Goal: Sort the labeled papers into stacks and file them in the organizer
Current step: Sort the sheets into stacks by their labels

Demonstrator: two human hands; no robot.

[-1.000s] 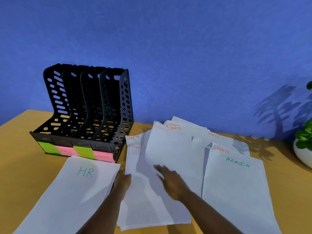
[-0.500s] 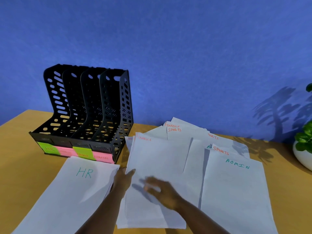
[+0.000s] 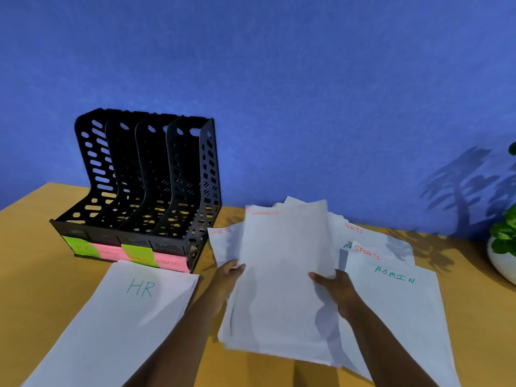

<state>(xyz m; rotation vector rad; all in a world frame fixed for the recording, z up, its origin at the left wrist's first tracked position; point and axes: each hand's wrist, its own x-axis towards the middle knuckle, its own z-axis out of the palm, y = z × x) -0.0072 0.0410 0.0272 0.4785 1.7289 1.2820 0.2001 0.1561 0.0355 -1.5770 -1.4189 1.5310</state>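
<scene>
Now the left hand (image 3: 227,277) and the right hand (image 3: 333,286) each pinch one side of a paper bundle (image 3: 282,275), lifted over the bench (image 3: 33,247) between the HR stack (image 3: 122,317) and the ADMIN stack (image 3: 402,303); the organizer (image 3: 145,185) stands behind the HR stack.

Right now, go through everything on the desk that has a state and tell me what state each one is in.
Organizer: upright, all four slots empty.
HR stack: flat on the desk, unheld.
ADMIN stack: flat on the desk, unheld.
Held sheets: lifted at the far end, label blurred.
SPORTS sheets: loose, overlapping, unsorted.
Left hand: gripping the held sheets' left edge.
Right hand: gripping their right edge.
</scene>
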